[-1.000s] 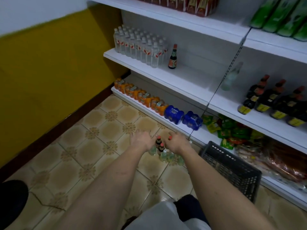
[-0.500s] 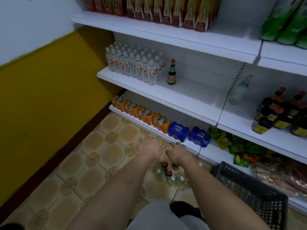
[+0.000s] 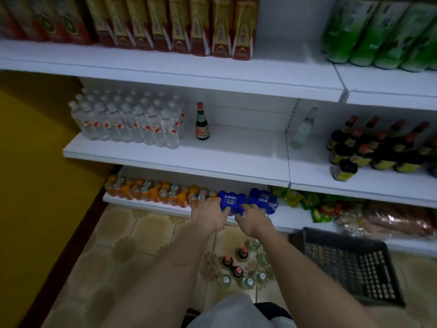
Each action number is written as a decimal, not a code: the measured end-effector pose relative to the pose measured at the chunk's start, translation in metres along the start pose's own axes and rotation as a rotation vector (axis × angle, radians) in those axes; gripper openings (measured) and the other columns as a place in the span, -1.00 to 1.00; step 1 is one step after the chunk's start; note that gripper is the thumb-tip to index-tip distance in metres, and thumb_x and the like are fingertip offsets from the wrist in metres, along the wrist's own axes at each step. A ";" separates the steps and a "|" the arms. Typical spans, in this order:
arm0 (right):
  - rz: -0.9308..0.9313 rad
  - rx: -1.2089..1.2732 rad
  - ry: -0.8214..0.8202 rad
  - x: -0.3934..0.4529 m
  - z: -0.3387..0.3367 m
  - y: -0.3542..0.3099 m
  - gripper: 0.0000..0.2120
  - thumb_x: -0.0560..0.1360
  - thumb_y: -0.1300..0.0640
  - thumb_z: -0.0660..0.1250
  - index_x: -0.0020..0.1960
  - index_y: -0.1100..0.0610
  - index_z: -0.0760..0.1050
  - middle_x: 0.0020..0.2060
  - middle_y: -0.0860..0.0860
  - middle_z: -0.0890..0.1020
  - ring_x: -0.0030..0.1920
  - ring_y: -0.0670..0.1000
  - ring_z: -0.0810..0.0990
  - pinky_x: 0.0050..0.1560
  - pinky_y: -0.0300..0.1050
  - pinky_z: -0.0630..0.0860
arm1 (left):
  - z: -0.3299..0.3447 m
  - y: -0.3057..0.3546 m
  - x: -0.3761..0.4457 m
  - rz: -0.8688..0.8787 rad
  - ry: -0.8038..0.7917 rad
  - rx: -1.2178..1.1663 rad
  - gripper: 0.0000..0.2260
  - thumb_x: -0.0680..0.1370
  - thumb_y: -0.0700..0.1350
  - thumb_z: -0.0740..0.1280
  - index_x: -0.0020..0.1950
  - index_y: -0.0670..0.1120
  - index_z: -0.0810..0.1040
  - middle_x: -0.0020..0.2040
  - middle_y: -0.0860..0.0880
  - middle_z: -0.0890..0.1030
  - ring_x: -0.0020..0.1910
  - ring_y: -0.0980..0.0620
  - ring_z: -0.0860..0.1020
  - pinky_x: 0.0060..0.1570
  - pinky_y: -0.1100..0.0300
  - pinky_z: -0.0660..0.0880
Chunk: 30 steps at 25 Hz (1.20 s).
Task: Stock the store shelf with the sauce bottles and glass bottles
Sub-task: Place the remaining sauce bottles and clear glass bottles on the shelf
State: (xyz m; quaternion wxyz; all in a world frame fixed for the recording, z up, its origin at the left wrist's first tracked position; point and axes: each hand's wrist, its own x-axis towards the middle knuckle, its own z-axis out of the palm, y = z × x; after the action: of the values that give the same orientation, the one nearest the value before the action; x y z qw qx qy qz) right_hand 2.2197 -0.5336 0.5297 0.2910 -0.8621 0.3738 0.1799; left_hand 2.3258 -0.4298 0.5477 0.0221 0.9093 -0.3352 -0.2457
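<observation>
The dark crate (image 3: pixel 350 263) on the floor looked empty. Both hands, left hand (image 3: pixel 209 214) and right hand (image 3: pixel 253 218), had risen from the floor bottles (image 3: pixel 238 268) and now gripped the blue pack (image 3: pixel 231 202) with clenched fingers (image 3: pixel 224 210).

the top shelf (image 3: pixel 165 74) carries a row of red and gold cartons (image 3: pixel 165 24) toward its left, and green packs (image 3: pixel 383 31) at the right end. the middle shelf (image 3: pixel 179 159) holds a block of clear water bottles (image 3: pixel 127 124) at its left end, one dark sauce bottle (image 3: pixel 202 123) upright just beside them, a clear glass bottle (image 3: pixel 302 130) near the back by the upright divider, and a cluster of dark sauce bottles (image 3: pixel 378 147) at the right. the bottom shelf (image 3: pixel 288 220) bears orange drink packs (image 3: pixel 160 191) along its left front edge, two blue packs (image 3: pixel 246 201), then green snack bags (image 3: pixel 305 202). on the tiled floor (image 3: pixel 123 247) stand small sauce and glass bottles (image 3: pixel 241 266) in a group, with a dark plastic basket (image 3: pixel 350 266) near them.
</observation>
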 end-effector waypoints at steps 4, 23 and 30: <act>0.163 0.197 0.066 0.006 0.030 -0.030 -0.47 0.62 -0.08 0.12 0.53 0.09 0.20 0.46 0.14 0.32 0.41 0.19 0.33 0.36 0.05 0.33 | -0.003 -0.032 0.041 0.172 -0.085 0.089 -0.55 0.60 0.21 0.05 0.35 -0.01 0.41 0.25 -0.12 0.53 0.26 -0.13 0.43 0.23 -0.05 0.38; 0.980 0.837 -0.030 0.120 0.302 0.121 -0.55 0.53 0.08 0.33 0.35 0.21 0.35 0.16 0.21 0.60 0.16 0.22 0.58 0.06 -0.08 0.48 | 0.329 -0.094 0.188 0.127 -0.649 -0.055 -0.62 0.50 -0.16 0.38 0.31 0.01 0.48 0.19 -0.08 0.59 0.15 -0.12 0.56 0.08 -0.04 0.54; 0.986 0.752 0.080 0.251 0.447 0.179 -0.40 0.50 0.22 0.37 0.45 0.14 0.16 0.16 0.24 0.58 0.18 0.26 0.56 0.10 0.03 0.47 | 0.528 -0.126 0.300 0.264 -0.600 -0.146 -0.39 0.41 -0.10 0.50 0.42 0.02 0.37 0.30 -0.09 0.48 0.25 -0.10 0.50 0.22 0.05 0.46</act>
State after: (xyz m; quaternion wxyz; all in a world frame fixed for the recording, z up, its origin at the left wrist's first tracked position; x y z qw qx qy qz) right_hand 2.2090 -0.4833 -0.0110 0.4431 -0.4326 0.7765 0.1167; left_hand 2.3543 -0.4527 -0.0715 0.0190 0.7411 -0.4232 -0.5208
